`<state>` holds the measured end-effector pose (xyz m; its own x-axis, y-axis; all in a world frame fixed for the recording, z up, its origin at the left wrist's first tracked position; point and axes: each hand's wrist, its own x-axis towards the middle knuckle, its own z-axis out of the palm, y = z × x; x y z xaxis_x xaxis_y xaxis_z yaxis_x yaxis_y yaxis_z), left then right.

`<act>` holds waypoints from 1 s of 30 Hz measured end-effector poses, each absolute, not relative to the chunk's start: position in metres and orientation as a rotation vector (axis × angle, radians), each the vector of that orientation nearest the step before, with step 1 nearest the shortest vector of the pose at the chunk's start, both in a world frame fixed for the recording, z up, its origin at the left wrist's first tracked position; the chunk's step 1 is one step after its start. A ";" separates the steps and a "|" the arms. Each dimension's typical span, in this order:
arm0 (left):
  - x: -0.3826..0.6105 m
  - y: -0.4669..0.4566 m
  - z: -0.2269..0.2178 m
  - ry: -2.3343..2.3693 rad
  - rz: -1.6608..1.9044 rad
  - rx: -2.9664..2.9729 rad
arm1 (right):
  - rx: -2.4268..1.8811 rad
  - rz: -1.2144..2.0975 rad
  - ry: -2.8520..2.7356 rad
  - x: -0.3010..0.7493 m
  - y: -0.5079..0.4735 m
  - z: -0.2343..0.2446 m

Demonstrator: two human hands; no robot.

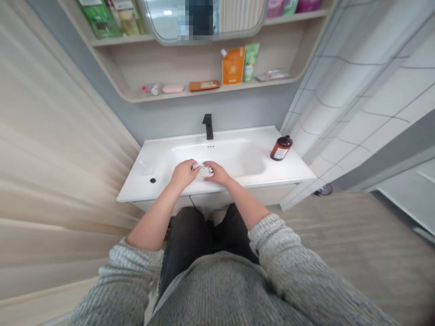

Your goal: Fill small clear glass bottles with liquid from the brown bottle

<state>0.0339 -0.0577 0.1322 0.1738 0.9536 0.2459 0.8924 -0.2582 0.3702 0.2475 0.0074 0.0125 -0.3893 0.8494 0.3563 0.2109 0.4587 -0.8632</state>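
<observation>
My left hand (pixel 182 174) and my right hand (pixel 218 174) are close together over the front of the white sink (pixel 234 158). Between them is a small white, partly see-through thing (pixel 203 170), too blurred to name. The fingers of both hands curl round it, one hand on each side, and partly hide it. Behind the hands, the black faucet (pixel 208 127) stands at the sink's back edge.
An amber pump-style bottle (pixel 281 148) stands on the counter's right side. A round black piece (pixel 152 180) is at the left. Above, a shelf (pixel 183 94) carries an orange pouch (pixel 233 66), a green tube (pixel 251 62) and a pink case (pixel 173 88). A curtain (pixel 57 149) hangs at the left.
</observation>
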 end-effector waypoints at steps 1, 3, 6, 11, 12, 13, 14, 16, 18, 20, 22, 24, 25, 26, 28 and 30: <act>0.039 -0.055 0.133 1.813 0.559 2.328 | -0.884 0.937 -1.868 0.248 0.008 0.011; 0.048 -0.049 0.131 1.817 0.413 2.349 | -0.878 0.906 -1.879 0.248 0.010 0.008; 0.054 -0.042 0.122 1.835 0.354 2.319 | -0.899 0.841 -1.890 0.247 0.014 0.005; 0.046 -0.040 0.113 1.567 0.442 2.473 | -0.907 0.792 -1.895 0.247 0.019 0.006; 0.044 -0.040 0.113 1.563 0.462 2.504 | -0.895 0.798 -1.892 0.247 0.019 0.006; 0.043 -0.040 0.114 1.587 0.479 2.524 | -0.881 0.809 -1.889 0.247 0.018 0.006; 0.043 -0.040 0.116 1.628 0.488 2.535 | -0.864 0.822 -1.890 0.248 0.018 0.006; 0.042 -0.037 0.118 1.709 0.469 2.529 | -0.839 0.845 -1.891 0.248 0.018 0.006; 0.042 -0.034 0.119 1.664 0.402 2.540 | -0.848 0.844 -1.892 0.249 0.018 0.005; 0.041 -0.032 0.119 1.486 0.362 2.589 | -0.871 0.822 -1.895 0.248 0.019 0.004; 0.041 -0.031 0.119 1.364 0.387 2.645 | -0.883 0.801 -1.903 0.248 0.020 0.003; 0.041 -0.032 0.119 1.460 0.432 2.646 | -0.873 0.797 -1.912 0.249 0.020 0.003; 0.042 -0.033 0.119 1.566 0.447 2.611 | -0.864 0.802 -1.916 0.249 0.020 0.003; 0.043 -0.034 0.119 1.673 0.449 2.554 | -0.856 0.809 -1.918 0.249 0.020 0.004; 0.045 -0.036 0.120 1.795 0.413 2.433 | -0.852 0.815 -1.925 0.249 0.020 0.005; 0.047 -0.037 0.121 1.735 0.378 2.402 | -0.870 0.797 -1.929 0.249 0.020 0.007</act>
